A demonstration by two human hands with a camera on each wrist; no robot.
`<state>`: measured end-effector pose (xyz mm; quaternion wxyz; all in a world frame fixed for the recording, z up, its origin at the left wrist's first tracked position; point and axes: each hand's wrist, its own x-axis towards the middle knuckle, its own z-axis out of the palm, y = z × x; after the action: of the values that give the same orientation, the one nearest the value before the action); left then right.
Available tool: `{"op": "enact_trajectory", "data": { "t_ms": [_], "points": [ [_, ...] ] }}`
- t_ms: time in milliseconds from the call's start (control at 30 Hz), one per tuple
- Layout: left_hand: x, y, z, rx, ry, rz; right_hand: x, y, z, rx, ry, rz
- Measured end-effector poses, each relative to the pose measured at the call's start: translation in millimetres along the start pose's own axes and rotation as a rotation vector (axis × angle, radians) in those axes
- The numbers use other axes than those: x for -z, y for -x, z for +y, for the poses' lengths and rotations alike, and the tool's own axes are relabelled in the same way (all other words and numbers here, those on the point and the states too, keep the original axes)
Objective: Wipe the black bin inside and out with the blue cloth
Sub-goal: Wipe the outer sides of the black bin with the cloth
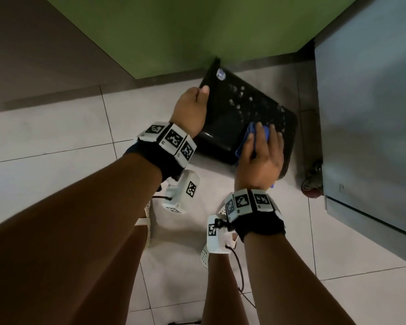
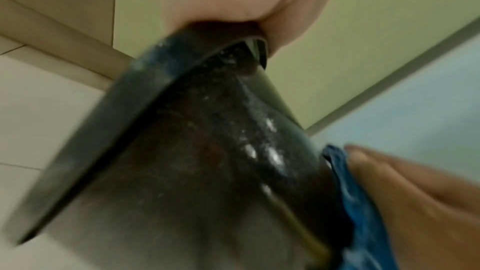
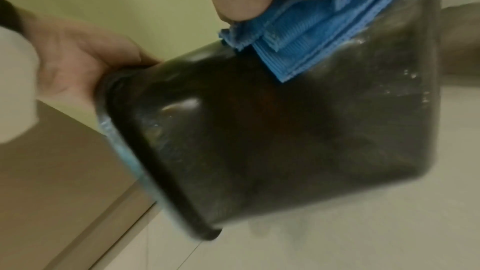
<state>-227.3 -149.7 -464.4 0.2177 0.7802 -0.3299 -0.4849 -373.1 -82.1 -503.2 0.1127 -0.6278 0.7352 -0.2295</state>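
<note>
The black bin (image 1: 230, 109) is tipped over, held above the tiled floor with its rim to the left and its base to the right. White droplets or foam spots dot its outer wall. My left hand (image 1: 193, 106) grips the rim (image 2: 145, 98), thumb on the outside. My right hand (image 1: 259, 152) presses the folded blue cloth (image 1: 247, 141) flat against the bin's outer side near the base. The right wrist view shows the blue cloth (image 3: 309, 34) under my palm on the black bin (image 3: 259, 130). The bin's inside is hidden.
A green wall or panel (image 1: 174, 31) stands behind the bin. A grey metal cabinet (image 1: 370, 113) on a caster wheel (image 1: 311, 184) stands close on the right. Light floor tiles (image 1: 56, 141) spread left and toward me. My sandalled feet are below my wrists.
</note>
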Motion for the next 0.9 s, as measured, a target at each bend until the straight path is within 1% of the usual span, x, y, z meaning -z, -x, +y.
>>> {"op": "enact_trajectory", "data": {
  "t_ms": [67,133,200,300,367,433,467,567,633,700,800,833,900],
  "points": [
    [-4,2,-8,-0.022,0.061,0.069,-8,5,-12,0.045,-0.029,-0.039],
    [-9,3,-18,0.000,0.098,0.115,-19,7,-26,0.117,-0.050,-0.075],
    [-13,6,-26,0.026,0.155,0.122,-29,11,-34,0.153,-0.089,-0.107],
    [-14,15,-38,0.090,0.160,0.102,-37,28,-32,0.190,-0.074,-0.160],
    [-16,18,-41,0.169,0.172,0.091,-39,38,-23,0.232,-0.050,-0.211],
    [-15,16,-37,0.237,0.195,0.105,-40,40,-17,0.255,-0.046,-0.231],
    [-14,13,-35,0.232,0.188,0.111,-41,39,-16,0.256,-0.054,-0.234],
    [-14,3,-25,0.124,0.072,0.139,-42,35,-16,0.255,-0.068,-0.219],
    [-16,-1,-25,0.070,0.045,0.139,-43,34,-17,0.259,-0.062,-0.221],
    [-18,-2,-29,0.048,0.042,0.156,-41,35,-16,0.262,-0.052,-0.238],
    [-18,-2,-36,0.024,0.124,0.131,-39,38,-9,0.276,-0.023,-0.264],
    [-17,-3,-36,0.016,0.141,0.114,-37,36,-5,0.252,-0.015,-0.262],
    [-14,-6,-35,0.014,0.149,0.085,-32,29,6,0.123,0.002,-0.212]
  ]
}}
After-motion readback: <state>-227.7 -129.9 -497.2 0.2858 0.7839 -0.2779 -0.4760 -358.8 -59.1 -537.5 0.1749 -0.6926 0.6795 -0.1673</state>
